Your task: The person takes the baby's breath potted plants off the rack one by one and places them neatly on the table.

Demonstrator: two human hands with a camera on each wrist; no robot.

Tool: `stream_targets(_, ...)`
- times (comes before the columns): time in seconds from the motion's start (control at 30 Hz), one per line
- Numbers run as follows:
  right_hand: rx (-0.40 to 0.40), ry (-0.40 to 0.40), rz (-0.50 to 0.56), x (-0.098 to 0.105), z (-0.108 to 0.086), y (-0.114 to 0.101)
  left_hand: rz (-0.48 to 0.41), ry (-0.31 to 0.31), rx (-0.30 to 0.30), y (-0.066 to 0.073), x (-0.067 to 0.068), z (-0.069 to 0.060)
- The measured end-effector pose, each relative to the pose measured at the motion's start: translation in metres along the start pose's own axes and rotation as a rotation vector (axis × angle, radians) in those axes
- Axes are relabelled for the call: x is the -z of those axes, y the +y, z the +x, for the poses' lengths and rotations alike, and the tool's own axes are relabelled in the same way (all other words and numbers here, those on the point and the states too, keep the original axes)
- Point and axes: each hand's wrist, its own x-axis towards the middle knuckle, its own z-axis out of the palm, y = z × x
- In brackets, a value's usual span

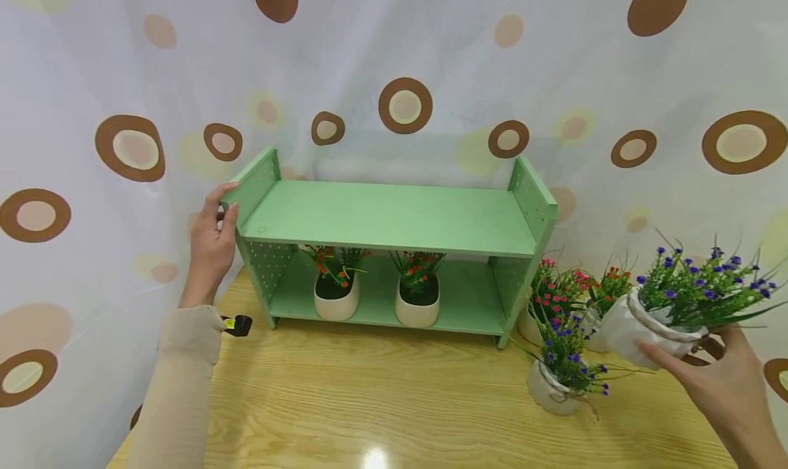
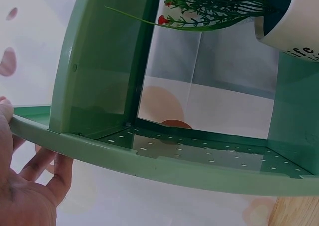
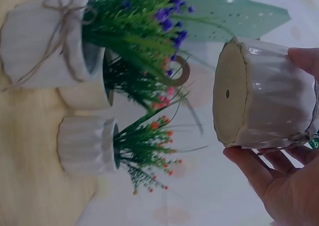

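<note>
My left hand [image 1: 212, 240] grips the upper left side panel of a green two-tier shelf [image 1: 394, 216]; in the left wrist view its fingers [image 2: 62, 178] lie against the panel's outer side. To the right of the shelf, my right hand [image 1: 732, 380] holds a potted plant [image 1: 640, 325] with purple flowers, raised and tilted. Its white pot [image 3: 276, 91] is gripped between thumb and fingers, and the underside shows a small hole. On the lower tier stand two cream pots [image 1: 336, 301] [image 1: 417, 310] with red flowers. The upper tier's board is bare.
On the wooden table [image 1: 369, 394], right of the shelf, stand a white twine-tied pot [image 1: 554, 390] with purple flowers, a pink-flowered plant [image 1: 550, 295] and an orange-flowered plant [image 3: 89, 144]. A small black object [image 1: 239, 325] shows by the left sleeve. A dotted curtain [image 1: 455, 59] hangs behind.
</note>
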Motion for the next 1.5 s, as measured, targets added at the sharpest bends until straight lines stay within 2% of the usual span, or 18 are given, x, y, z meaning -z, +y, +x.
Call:
stream_targets(0.2, -0.161, 0.01, -0.097, 0.005, 0.002, 0.012, -0.003, 0.006, -0.016, 0.0, -0.002, 0.0)
stream_targets(0.37, -0.18, 0.037, -0.095, 0.004, 0.002, 0.028, -0.004, 0.005, -0.013, 0.001, -0.002, 0.001)
stream_targets(0.6, -0.158, 0.099, 0.005, -0.005, 0.009, 0.046, 0.002, 0.025, 0.003, 0.002, 0.0, 0.001)
stream_targets(0.73, -0.181, 0.11, -0.005, -0.007, 0.013, 0.058, -0.005, 0.014, 0.018, 0.004, 0.0, -0.001)
stream_targets(0.97, -0.295, 0.045, -0.102, -0.012, 0.01, 0.078, -0.003, 0.002, 0.024, 0.003, -0.001, 0.0)
stream_targets(1.07, -0.328, 0.037, -0.111, -0.017, 0.007, 0.083, 0.002, 0.004, 0.016, 0.003, 0.0, 0.0)
stream_targets(1.3, -0.362, -0.023, -0.139, -0.023, -0.002, 0.092, 0.008, 0.006, 0.0, 0.003, 0.002, 0.002)
stream_targets(1.5, -0.379, -0.064, -0.147, -0.027, -0.003, 0.103, 0.01, 0.001, 0.012, 0.002, 0.0, 0.001)
